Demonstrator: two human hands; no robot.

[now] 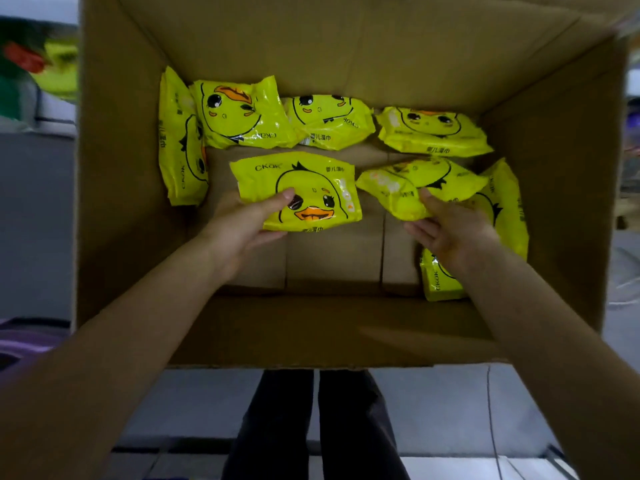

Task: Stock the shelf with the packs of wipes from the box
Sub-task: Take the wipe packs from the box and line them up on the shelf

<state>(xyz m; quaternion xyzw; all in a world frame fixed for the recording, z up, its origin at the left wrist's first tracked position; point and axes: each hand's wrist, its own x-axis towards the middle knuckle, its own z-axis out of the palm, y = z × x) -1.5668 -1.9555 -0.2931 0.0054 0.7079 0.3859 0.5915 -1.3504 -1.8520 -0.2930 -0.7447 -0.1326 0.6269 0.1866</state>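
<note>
Pack (296, 190): yellow, duck face up, at the centre of the box (311, 327). Left hand (242, 220) grasps it at its 8 o'clock corner, thumb on top beside the duck's eye, fingers underneath. Second pack (420, 185) just to its 3 o'clock, tilted and blurred, a narrow gap between the two. Right hand (450, 230) holds this one by the near edge, thumb on top, fingers spread below. Loose packs lie round them. Wall pack (180, 150) stands on edge against the box wall at 9 to 10 o'clock. Far row (329, 121) of three lies along the far wall from 11 to 1 o'clock, its leftmost one resting against the wall pack. Right pack (505, 206) at 3 to 4 o'clock, behind the right hand. Near pack (438, 278) at 5 o'clock, partly hidden by the right wrist. Box is brown cardboard, open at the top, and both bare forearms reach in over its near wall. Below the box at 6 o'clock, legs (311, 427) in dark trousers on a pale tiled floor (433, 410). Outside the box at 10 o'clock, blurred green, red and yellow shapes (41, 64); cannot tell what they are.
</note>
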